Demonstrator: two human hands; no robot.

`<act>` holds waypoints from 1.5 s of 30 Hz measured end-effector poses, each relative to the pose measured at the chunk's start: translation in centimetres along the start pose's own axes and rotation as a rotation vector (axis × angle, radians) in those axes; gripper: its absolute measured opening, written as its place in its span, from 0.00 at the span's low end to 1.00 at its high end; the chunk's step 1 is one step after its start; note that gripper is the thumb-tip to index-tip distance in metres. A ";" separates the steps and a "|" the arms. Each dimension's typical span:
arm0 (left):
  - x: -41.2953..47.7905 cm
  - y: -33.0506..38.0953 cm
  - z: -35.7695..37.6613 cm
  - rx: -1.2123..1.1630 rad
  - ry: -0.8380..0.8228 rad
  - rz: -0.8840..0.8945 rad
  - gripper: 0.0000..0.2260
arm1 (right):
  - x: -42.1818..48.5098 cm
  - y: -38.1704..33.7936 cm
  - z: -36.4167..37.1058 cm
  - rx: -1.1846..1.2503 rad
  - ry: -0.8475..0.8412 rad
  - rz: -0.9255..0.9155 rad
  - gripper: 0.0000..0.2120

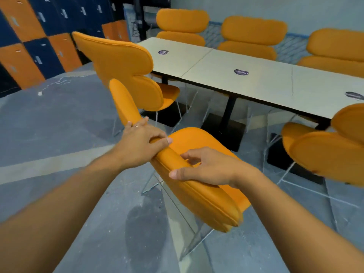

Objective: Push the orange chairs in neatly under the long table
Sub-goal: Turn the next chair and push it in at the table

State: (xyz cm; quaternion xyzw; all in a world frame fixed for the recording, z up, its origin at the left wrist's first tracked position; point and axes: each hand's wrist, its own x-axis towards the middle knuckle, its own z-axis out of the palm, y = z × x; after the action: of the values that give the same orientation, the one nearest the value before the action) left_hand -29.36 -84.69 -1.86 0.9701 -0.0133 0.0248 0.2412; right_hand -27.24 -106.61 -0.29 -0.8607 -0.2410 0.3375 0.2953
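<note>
Hands come first in view: the left hand (140,143) and the right hand (208,168) are both closed around the padded top of the nearest orange chair's backrest (197,192), thumbs over the upper edge and fingers curled round the far side. That chair (194,139) stands on the floor clear of the table's near long edge, its seat turned at an angle to it. To do the step well, the person would likely square the backrest to the edge first, then push evenly with both hands so the clear legs slide straight. The black pedestal base (223,128) under the table looks like the main thing the legs could catch. Just beyond on the left, a second chair (126,62) sits skewed near the table's end, and a third (334,152) on the right is also out. Across the table (266,85), three more chairs (253,29) line the far edge, with lockers (39,46) behind on the left.
</note>
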 end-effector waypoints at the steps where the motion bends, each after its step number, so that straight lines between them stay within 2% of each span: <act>1: 0.2 -0.5 -0.3 0.010 -0.032 0.023 0.21 | 0.0 -0.4 0.3 -0.007 0.039 0.027 0.33; 4: 1.2 -1.9 -0.9 0.062 -0.099 0.115 0.17 | -0.4 -1.8 1.5 -0.046 0.168 0.102 0.23; 6: 1.9 -2.8 -1.1 0.083 -0.101 0.182 0.15 | -0.7 -2.8 2.6 -0.086 0.248 0.155 0.27; 8: 2.6 -3.6 -1.2 0.105 -0.086 0.217 0.18 | -0.8 -3.8 3.7 -0.149 0.319 0.227 0.30; 12: 3.9 -5.5 -1.0 0.206 0.020 0.251 0.25 | 0.2 -5.8 7.0 -0.282 0.566 0.413 0.35; 15: 4.7 -6.1 -0.2 0.209 0.157 0.297 0.25 | 1.2 -6.6 9.0 -0.398 0.823 0.462 0.33; 17: 5.1 -6.3 0.5 0.179 0.257 0.318 0.24 | 1.7 -6.5 9.3 -0.452 0.922 0.478 0.33; 22: 6.7 -5.8 1.3 0.123 0.377 0.321 0.24 | 2.6 -5.5 7.8 -0.508 1.014 0.485 0.34; 27: 9.0 -3.5 2.1 0.126 0.371 0.305 0.25 | 3.2 -2.5 4.5 -0.588 1.108 0.487 0.35; 34: 12.5 1.4 4.2 0.144 0.313 0.406 0.24 | 2.1 5.9 -2.1 -0.648 1.251 0.446 0.28; 40: 15.5 6.7 6.4 0.199 0.349 0.346 0.24 | 0.9 12.5 -8.1 -0.599 1.345 0.421 0.23; 45: 19.3 9.6 8.0 0.231 0.363 0.274 0.25 | 2.3 16.0 -12.7 -0.587 1.359 0.363 0.22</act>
State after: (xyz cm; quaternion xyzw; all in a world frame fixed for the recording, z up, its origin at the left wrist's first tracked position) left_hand -10.11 -97.18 -3.37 0.9599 -0.0982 0.2326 0.1215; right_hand -13.14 -120.94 -4.45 -0.9485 0.0596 -0.3013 0.0778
